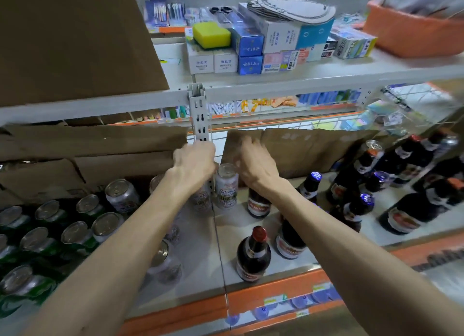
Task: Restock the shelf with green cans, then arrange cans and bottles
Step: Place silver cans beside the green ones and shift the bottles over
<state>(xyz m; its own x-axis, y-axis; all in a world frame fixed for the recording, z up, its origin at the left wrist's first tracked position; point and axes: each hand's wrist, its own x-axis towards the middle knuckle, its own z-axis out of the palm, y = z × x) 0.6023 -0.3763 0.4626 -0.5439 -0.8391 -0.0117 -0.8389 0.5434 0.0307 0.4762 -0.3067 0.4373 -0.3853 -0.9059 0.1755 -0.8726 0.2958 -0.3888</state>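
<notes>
Green cans (47,217) stand in rows at the left of the grey shelf (200,255), with silver cans (121,195) beside them. My left hand (194,163) reaches to the back and curls down over the top of a silver can (200,200), which it mostly hides. A silver can with a red label (227,185) stands free between my hands. My right hand (253,165) closes over the neck of a dark brown bottle (258,205) at the back. More brown bottles (253,255) stand nearer the front edge.
Cardboard boxes (100,145) fill the back left, and a cardboard sheet (301,150) lines the back right. A white upright post (199,119) rises between my hands. Several bottles (406,210) crowd the right. The upper shelf (276,84) carries small boxes and an orange basket (411,32).
</notes>
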